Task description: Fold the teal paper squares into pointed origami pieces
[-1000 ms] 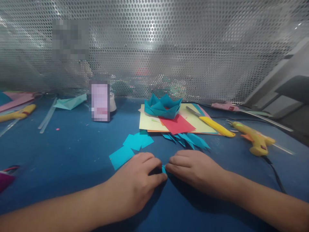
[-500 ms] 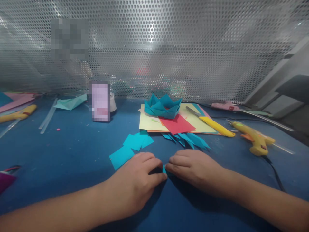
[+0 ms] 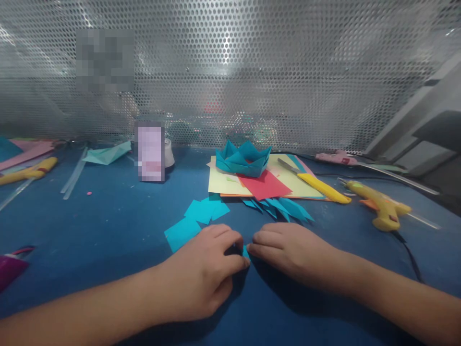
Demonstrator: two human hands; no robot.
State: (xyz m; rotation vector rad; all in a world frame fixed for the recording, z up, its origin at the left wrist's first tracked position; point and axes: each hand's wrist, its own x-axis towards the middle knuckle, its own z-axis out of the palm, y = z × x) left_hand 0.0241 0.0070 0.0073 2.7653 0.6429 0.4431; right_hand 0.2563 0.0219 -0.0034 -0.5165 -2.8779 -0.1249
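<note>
A small piece of blue paper [image 3: 246, 253] lies between my hands, mostly covered by fingers. My left hand [image 3: 212, 269] is closed on its left side, fingers curled and thumb at the paper. From the right, my right hand [image 3: 288, 250] presses its closed fingertips on the same piece. Loose blue paper squares [image 3: 183, 232] lie just beyond my left hand. Several folded blue pieces [image 3: 279, 208] rest beyond my right hand. Farther back, a blue folded paper ring with points [image 3: 244, 161] sits on a stack of coloured paper [image 3: 223, 185], behind a red sheet [image 3: 266, 185].
A yellow cutter [image 3: 324, 188] lies across the stack's right side. A yellow glue gun [image 3: 385, 206] with a black cord is at the right. A phone [image 3: 151, 154] stands before a white roll [image 3: 168, 154]. Perforated metal [image 3: 230, 72] closes off the back.
The fingers of my left hand have shifted slightly around the blue piece. My right hand is nearly unchanged, and the view has moved a little.
</note>
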